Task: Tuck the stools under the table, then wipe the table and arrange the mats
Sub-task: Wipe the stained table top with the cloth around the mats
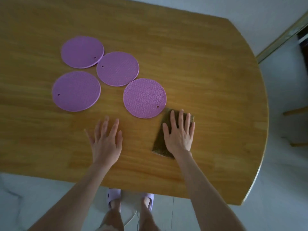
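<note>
- Floor (33,194) — pale grey-white tiles with a soft sheen, showing along the bottom of the view, down the right side and in the top right corner. A thin dark joint line runs across them just right of the feet.
- Left slipper (113,195) — lilac and open-toed, with small holes in its upper, worn on a bare foot.
- Right slipper (148,200) — the same lilac, beside the first and a little apart from it, only partly seen.
- Metal strip (283,35) — brass-coloured, lying diagonally across the floor at the upper right.
- Dark patch (303,45) — at the right edge beyond the strip, too dim to make out.
</note>
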